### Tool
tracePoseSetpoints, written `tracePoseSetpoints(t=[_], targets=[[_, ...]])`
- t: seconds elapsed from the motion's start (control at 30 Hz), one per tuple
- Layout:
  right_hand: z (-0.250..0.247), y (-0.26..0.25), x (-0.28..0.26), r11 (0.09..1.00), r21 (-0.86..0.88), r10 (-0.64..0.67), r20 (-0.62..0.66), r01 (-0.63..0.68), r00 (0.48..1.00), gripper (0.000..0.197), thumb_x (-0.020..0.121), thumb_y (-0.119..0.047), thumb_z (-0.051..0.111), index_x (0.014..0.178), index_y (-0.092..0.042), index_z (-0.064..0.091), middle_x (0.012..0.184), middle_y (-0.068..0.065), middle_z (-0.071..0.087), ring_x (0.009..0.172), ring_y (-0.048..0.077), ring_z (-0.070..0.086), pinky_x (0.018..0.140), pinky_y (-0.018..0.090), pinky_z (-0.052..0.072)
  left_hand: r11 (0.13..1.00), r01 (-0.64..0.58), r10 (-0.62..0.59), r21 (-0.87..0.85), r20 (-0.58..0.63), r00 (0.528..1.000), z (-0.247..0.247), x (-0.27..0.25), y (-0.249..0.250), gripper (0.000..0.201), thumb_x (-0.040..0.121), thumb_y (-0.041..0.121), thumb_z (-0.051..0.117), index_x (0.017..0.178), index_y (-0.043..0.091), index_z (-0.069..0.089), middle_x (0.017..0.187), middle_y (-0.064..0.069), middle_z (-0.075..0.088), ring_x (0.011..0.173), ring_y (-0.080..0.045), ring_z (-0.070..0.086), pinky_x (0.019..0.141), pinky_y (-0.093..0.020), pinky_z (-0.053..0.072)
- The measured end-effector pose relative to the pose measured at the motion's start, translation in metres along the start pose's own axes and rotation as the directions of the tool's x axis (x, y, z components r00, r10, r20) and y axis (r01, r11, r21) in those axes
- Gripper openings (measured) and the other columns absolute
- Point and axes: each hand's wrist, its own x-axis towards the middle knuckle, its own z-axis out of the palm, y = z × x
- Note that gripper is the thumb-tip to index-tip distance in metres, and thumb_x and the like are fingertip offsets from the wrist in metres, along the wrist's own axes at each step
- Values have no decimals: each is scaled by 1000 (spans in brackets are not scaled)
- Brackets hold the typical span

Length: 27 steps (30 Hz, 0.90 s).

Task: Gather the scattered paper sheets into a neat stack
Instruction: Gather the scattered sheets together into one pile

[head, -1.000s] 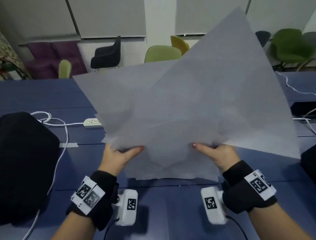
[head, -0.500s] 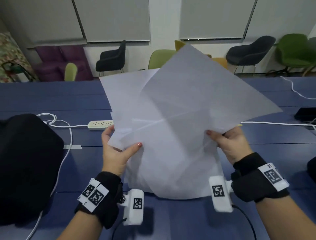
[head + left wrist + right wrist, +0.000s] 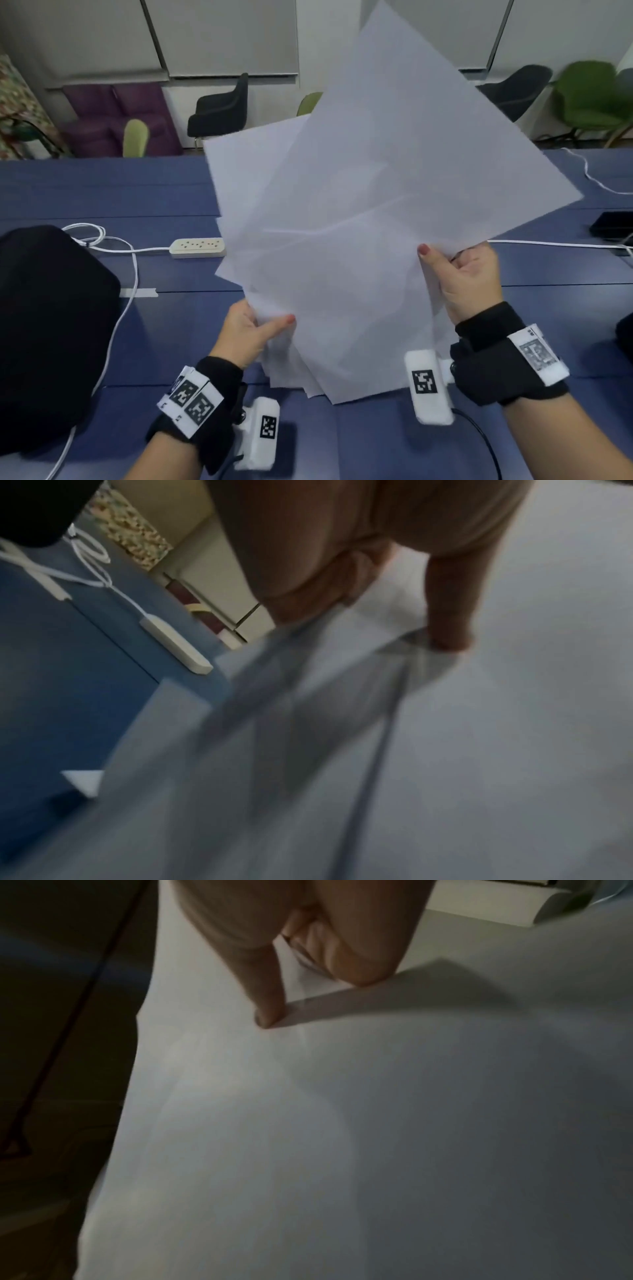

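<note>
Above the blue table (image 3: 171, 192), the fanned paper sheets (image 3: 359, 212) hang askew: light, limp, likely slippery. The right hand (image 3: 469, 277) pinches their three-o'clock edge, the left hand (image 3: 246, 334) pinches at seven o'clock; opposite edges suit squaring.

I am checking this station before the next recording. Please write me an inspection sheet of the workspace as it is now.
Surface: blue table, seams between panels.
Job's things: paper sheets held up, fanned, edges not aligned.
Clutter: black bag at left; dark device at right; tape strip.
Grippers: left hand pinches the lower left edge; right hand pinches the right edge.
Cables: white power strip with cord; white cable at right.
Surroundings: chairs, closed blinds.
</note>
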Motion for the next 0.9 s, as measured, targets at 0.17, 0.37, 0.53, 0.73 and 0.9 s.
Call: tracePoseSetpoints(t=[0.17, 0.37, 0.53, 0.73, 0.9], targets=[[-5, -10, 8, 983, 158, 56, 242, -96, 969, 73, 46, -16, 86, 107, -26, 48, 103, -15, 68, 101, 2, 63, 85, 19, 51, 986, -164, 165, 19, -92, 982, -5, 18, 26, 18, 78, -11, 63, 84, 5, 66, 69, 13, 74, 71, 1, 69, 68, -11, 52], [-4, 11, -8, 975, -113, 213, 257, -190, 943, 15, 77, 5, 65, 79, -9, 63, 61, -17, 70, 64, -7, 64, 65, 9, 48, 978, -200, 202, 63, -21, 979, -6, 27, 26, 34, 67, 3, 73, 95, 17, 60, 83, 20, 74, 82, 3, 68, 77, -13, 52], [-8, 41, -23, 916, -239, 348, 68, -323, 935, 102, 44, -66, 79, 99, 16, 54, 101, 32, 64, 89, 34, 67, 77, 44, 54, 978, -196, 188, -65, -119, 975, 0, 14, 9, 55, 53, 24, 76, 100, 27, 48, 96, 6, 68, 85, 0, 67, 81, -17, 53], [-13, 35, -24, 929, -183, 334, 39, -322, 942, 60, 64, -37, 81, 85, 14, 56, 66, 6, 67, 60, 13, 65, 61, 23, 53, 903, -426, 419, 51, -322, 849, -19, 17, 45, 28, 77, 20, 66, 102, 31, 60, 89, 4, 65, 85, -10, 61, 81, -19, 50], [-14, 32, -26, 951, -100, 302, 111, -292, 947, 10, 79, 4, 64, 89, 3, 64, 68, -6, 72, 67, 4, 67, 64, 12, 52, 900, -373, 431, 227, -321, 844, -24, 30, 50, 28, 83, -2, 64, 79, 26, 64, 69, 21, 68, 67, 2, 59, 68, -13, 50]])
